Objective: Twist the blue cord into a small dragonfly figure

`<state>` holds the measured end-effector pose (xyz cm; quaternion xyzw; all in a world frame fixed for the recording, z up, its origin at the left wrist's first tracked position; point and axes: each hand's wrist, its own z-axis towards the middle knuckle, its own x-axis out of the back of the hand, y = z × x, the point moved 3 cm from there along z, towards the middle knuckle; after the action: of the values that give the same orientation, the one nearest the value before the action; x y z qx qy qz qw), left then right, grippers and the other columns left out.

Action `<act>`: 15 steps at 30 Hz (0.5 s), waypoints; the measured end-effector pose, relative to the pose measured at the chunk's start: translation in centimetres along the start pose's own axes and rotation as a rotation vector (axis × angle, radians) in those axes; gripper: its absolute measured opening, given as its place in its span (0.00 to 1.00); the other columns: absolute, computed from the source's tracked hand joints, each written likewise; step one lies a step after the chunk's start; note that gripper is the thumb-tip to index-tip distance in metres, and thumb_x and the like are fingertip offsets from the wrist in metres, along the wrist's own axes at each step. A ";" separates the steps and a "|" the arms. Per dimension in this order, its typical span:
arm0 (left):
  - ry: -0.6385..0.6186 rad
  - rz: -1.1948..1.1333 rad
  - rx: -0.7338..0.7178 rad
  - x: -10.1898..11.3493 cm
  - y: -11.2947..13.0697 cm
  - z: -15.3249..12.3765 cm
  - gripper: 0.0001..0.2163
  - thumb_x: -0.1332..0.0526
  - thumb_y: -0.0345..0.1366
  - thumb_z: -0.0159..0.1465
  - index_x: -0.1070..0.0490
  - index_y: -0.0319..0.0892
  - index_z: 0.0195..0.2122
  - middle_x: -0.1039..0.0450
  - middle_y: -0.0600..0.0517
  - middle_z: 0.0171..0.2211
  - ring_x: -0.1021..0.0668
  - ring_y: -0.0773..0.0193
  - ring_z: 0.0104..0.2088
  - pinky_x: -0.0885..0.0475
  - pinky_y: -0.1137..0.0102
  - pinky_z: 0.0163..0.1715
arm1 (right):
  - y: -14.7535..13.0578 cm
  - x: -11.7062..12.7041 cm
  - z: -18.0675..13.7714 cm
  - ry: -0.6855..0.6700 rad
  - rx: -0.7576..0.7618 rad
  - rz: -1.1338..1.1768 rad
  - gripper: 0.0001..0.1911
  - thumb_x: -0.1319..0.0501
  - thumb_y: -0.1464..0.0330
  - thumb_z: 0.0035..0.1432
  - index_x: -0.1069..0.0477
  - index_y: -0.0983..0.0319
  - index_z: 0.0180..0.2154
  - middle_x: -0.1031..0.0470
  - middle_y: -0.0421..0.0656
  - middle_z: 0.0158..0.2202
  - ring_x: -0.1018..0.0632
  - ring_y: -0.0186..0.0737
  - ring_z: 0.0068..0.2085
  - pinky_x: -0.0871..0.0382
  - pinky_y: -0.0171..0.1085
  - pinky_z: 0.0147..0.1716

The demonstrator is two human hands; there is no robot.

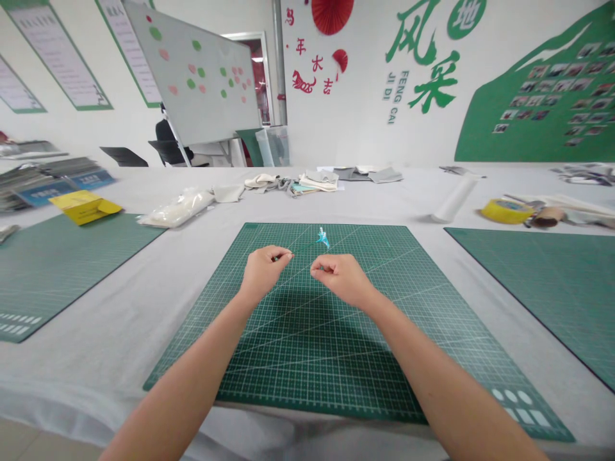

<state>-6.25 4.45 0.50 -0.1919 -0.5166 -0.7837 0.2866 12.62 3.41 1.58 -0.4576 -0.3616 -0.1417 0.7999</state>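
Both my hands hover over the middle green cutting mat (336,358). My left hand (262,272) is closed in a pinch, its fingertips pointing right. My right hand (339,276) is also pinched, fingertips pointing left, a short gap from the left one. What the fingers hold is too small to name; a thin thread may run between them. A small light-blue object (323,237) lies on the mat just beyond the hands, untouched.
Two more green mats lie at the left (62,269) and right (542,288). Farther back are a yellow box (84,206), a clear plastic bag (177,209), folded fabric pieces (307,181), a white roll (454,200) and yellow tape (504,210). A whiteboard (202,77) stands behind.
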 end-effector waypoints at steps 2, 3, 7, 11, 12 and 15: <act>0.005 0.136 -0.044 0.0 0.3 -0.2 0.09 0.42 0.39 0.61 0.21 0.47 0.32 0.21 0.53 0.32 0.23 0.60 0.33 0.33 0.68 0.33 | -0.2 0.3 -0.1 0.031 0.047 -0.046 0.09 0.44 0.69 0.58 0.27 0.60 0.28 0.29 0.37 0.22 0.32 0.32 0.24 0.45 0.33 0.27; 0.004 0.201 -0.069 0.0 0.5 -0.3 0.09 0.42 0.38 0.61 0.22 0.48 0.32 0.22 0.53 0.32 0.23 0.60 0.34 0.33 0.68 0.33 | -0.3 0.4 -0.1 0.049 0.072 -0.066 0.09 0.44 0.70 0.59 0.27 0.60 0.28 0.27 0.38 0.25 0.30 0.33 0.26 0.44 0.33 0.28; -0.027 0.377 -0.154 -0.2 1.1 -0.7 0.10 0.44 0.37 0.63 0.22 0.49 0.33 0.23 0.53 0.33 0.23 0.60 0.34 0.36 0.69 0.30 | -0.3 0.9 -0.2 0.132 0.147 -0.124 0.10 0.45 0.69 0.61 0.27 0.59 0.31 0.23 0.40 0.31 0.25 0.36 0.33 0.39 0.34 0.34; -0.060 0.423 -0.218 -0.3 1.6 -0.9 0.10 0.45 0.36 0.64 0.22 0.49 0.33 0.23 0.54 0.32 0.24 0.61 0.33 0.38 0.70 0.28 | 0.0 1.4 -0.2 0.201 0.169 -0.122 0.10 0.45 0.68 0.62 0.25 0.59 0.35 0.21 0.41 0.35 0.23 0.38 0.37 0.36 0.35 0.38; -0.073 0.425 -0.236 -0.2 1.8 -0.9 0.10 0.45 0.36 0.64 0.22 0.49 0.33 0.23 0.54 0.32 0.24 0.62 0.33 0.38 0.70 0.28 | 0.1 1.6 -0.2 0.213 0.167 -0.114 0.10 0.45 0.67 0.63 0.25 0.59 0.35 0.21 0.42 0.36 0.23 0.38 0.38 0.36 0.35 0.39; -0.138 0.412 -0.302 -0.2 2.1 -0.9 0.11 0.45 0.35 0.64 0.22 0.49 0.33 0.23 0.54 0.31 0.24 0.62 0.33 0.37 0.70 0.29 | 0.5 2.2 0.0 0.231 0.149 -0.070 0.10 0.44 0.67 0.62 0.24 0.58 0.35 0.21 0.42 0.36 0.23 0.39 0.38 0.35 0.36 0.39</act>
<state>-4.75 3.02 1.49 -0.3867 -0.3622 -0.7621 0.3721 14.46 3.89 2.75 -0.3645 -0.2924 -0.1939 0.8626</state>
